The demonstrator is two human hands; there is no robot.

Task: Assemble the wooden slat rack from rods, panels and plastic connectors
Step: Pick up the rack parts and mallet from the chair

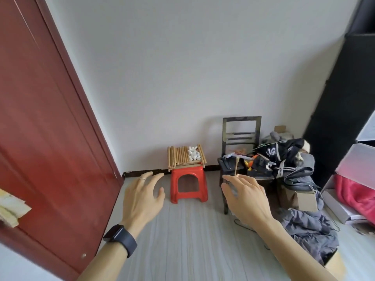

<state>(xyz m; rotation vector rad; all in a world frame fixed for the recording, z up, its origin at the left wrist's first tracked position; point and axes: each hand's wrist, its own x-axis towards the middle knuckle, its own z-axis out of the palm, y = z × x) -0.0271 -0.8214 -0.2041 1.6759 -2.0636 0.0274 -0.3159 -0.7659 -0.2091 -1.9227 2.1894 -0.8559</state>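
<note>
Left hand [142, 197] is released, fingers spread and straight, grasping nothing; ring on one finger, dark watch [120, 238] on the wrist. Right hand [246, 197] is also loose and looks empty, fingers stretched forward. A thin stick [236, 166] shows just above its fingertips, and I can't tell if it is touched or just lies on the dark chair [241, 126] behind. Both hands hover over the grey floor [192, 240], well apart from the parts. The parts sit on the red stool [189, 184] by the wall. The wooden rods [178, 159] lie side by side from the left edge of the stool top to the middle. The white plastic connectors [193, 154] are piled toward the right rear corner, with one more rod along the right edge. Flat wood pokes out under the rods at the front edge, probably the panels [191, 165]. Nothing is joined, so assembly looks not yet begun and this is the reach for parts. The next move calls for closing in on the stool and taking a rod and a connector without knocking the loose stack off. Red door [40, 118] at left, clothes pile [294, 159] at right.
</note>
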